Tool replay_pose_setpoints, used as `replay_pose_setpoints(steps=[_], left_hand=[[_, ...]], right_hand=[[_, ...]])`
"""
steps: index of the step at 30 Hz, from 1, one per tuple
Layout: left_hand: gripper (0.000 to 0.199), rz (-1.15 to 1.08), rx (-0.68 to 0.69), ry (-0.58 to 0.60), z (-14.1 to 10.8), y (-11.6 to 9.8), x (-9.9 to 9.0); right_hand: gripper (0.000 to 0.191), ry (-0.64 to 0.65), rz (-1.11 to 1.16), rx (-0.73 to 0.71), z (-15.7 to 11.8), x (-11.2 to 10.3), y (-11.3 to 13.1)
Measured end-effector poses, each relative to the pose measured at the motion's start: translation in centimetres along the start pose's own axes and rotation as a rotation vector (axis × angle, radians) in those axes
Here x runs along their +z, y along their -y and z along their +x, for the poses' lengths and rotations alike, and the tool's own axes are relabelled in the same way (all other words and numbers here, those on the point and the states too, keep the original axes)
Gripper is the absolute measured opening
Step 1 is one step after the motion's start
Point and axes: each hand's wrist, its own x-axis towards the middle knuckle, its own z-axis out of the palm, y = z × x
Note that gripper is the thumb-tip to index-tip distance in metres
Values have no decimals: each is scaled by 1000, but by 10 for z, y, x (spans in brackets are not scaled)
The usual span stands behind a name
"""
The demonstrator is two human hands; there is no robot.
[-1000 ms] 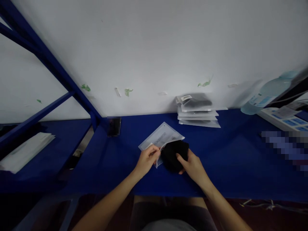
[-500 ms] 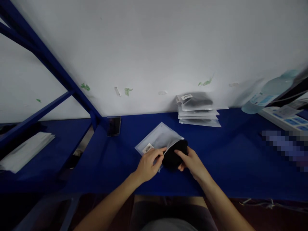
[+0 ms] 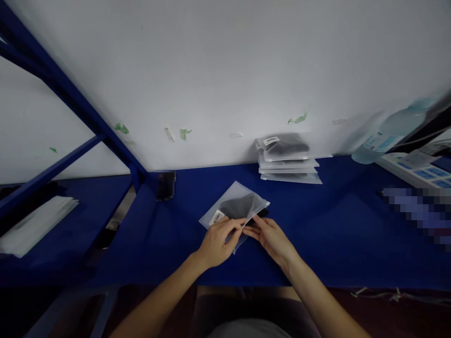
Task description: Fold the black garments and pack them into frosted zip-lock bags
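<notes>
A frosted zip bag (image 3: 235, 190) with a barcode label (image 3: 216, 217) lies tilted on the blue table in front of me. Most of a folded black cloth item (image 3: 235, 206) shows through its plastic, and a small dark part sticks out at the mouth. My left hand (image 3: 219, 238) pinches the edge of the bag's opening near the label. At the mouth, my right hand (image 3: 270, 238) has its fingers closed around the edge of the black cloth, the tips partly inside the bag. What kind of garment it is cannot be made out.
Several filled zip bags (image 3: 289, 164) are stacked against the wall. A dark phone-like object (image 3: 165, 185) lies at the left back. A large bottle (image 3: 391, 131) and a power strip (image 3: 419, 169) are at the right. White flat bags (image 3: 40, 223) lie beyond the blue frame (image 3: 75, 103).
My right hand has pushed the black cloth leftward into the bag; most of it now shows through the plastic. My left hand keeps its pinch on the bag's edge.
</notes>
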Motion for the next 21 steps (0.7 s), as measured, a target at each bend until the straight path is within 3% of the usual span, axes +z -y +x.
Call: replay_pose_setpoints(steps=[9,16,19,21], left_hand=[[16,-47,2,32,2,1,-15],[13,-90,31,106,-3,8,-15],[13,-111,-27,68,-5,12,-14],[13,-122,-66,57,-5,15,-13]], right_hand=[[34,191,-239,125,4,-4,8],[24,49,-99,-8,7,-2,5],[26,42,-71,-55,-7,-4,1],[33,59,-179,-83,-20,-14,3]])
